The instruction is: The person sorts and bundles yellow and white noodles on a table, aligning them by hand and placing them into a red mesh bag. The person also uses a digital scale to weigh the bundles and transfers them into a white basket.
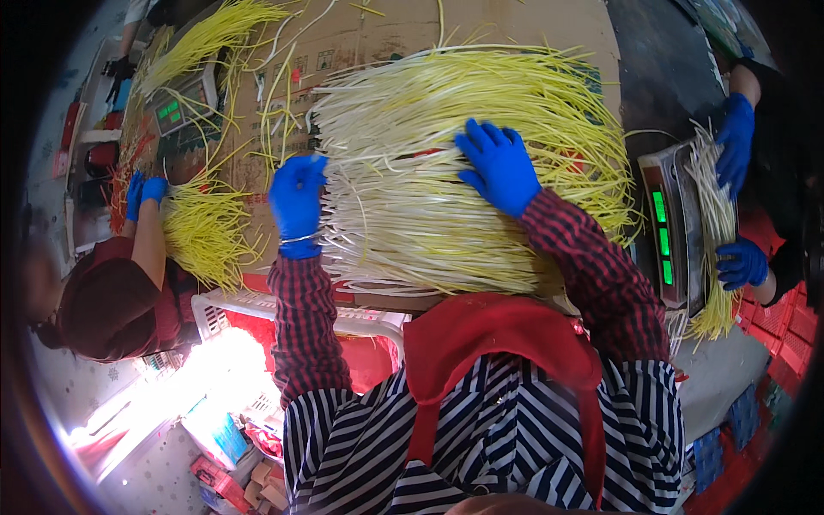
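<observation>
A wide layer of long stalks (425, 212), probably blanched garlic chives, lies before me with white ends to the left and yellow tips to the right. My left hand (297, 199), in a blue glove with a band at the wrist, is at the white ends. Its fingertips are pinched together at the end of a pale stalk (380, 157), though the contact is slightly blurred. Palm down on the middle of the layer rests my right hand (501, 168), also blue-gloved, fingers apart. Its palm hides the stalks beneath.
Flattened cardboard (380, 26) covers the table. At right, a co-worker's gloved hands (737, 148) handle stalks by a digital scale (666, 238). Another person (116, 296) at left works beside a yellow bunch (206, 232) and a second scale (187, 106). A white plastic basket (212, 315) stands below the table edge.
</observation>
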The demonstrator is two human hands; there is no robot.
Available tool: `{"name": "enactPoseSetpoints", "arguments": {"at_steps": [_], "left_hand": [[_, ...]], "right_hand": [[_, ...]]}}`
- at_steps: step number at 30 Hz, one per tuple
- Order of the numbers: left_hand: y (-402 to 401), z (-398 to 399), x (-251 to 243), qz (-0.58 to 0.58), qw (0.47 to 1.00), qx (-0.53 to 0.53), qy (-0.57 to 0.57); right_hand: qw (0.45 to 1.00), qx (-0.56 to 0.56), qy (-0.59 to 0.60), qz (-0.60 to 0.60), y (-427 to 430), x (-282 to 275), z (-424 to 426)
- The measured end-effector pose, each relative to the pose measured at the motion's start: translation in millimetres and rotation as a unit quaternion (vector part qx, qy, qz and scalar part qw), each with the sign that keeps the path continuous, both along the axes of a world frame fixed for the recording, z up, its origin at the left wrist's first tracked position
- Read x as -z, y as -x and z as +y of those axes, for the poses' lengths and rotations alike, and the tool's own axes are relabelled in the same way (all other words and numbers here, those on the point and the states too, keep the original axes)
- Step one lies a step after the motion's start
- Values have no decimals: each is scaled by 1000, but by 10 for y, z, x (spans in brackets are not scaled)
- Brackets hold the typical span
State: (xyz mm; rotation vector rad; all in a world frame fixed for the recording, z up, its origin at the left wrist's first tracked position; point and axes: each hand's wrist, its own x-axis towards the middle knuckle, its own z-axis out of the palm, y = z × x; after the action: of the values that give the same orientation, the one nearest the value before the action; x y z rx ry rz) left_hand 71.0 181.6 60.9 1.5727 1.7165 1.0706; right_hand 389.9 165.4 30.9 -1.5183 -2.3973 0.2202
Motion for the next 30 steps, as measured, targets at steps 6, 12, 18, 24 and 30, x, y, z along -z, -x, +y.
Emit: {"name": "enactPoseSetpoints", "arguments": {"at_steps": [6, 12, 18, 24, 30], "left_hand": [[578, -23, -102, 207, 958, -184, -70], [203, -233, -154, 265, 957, -8, -116], [-353, 78, 143, 408, 902, 107, -93], [-207, -285, -17, 69, 993, -46, -89], [-468, -1859, -165, -97, 958, 127, 240]], "right_hand": [[996, -47, -19, -69, -75, -51, -218], [992, -80, -83, 51, 146, -342, 487], [977, -106, -147, 113, 453, -217, 1083], [989, -66, -16, 134, -37, -39, 2132], [962, -98, 244, 75, 87, 154, 2436]]}}
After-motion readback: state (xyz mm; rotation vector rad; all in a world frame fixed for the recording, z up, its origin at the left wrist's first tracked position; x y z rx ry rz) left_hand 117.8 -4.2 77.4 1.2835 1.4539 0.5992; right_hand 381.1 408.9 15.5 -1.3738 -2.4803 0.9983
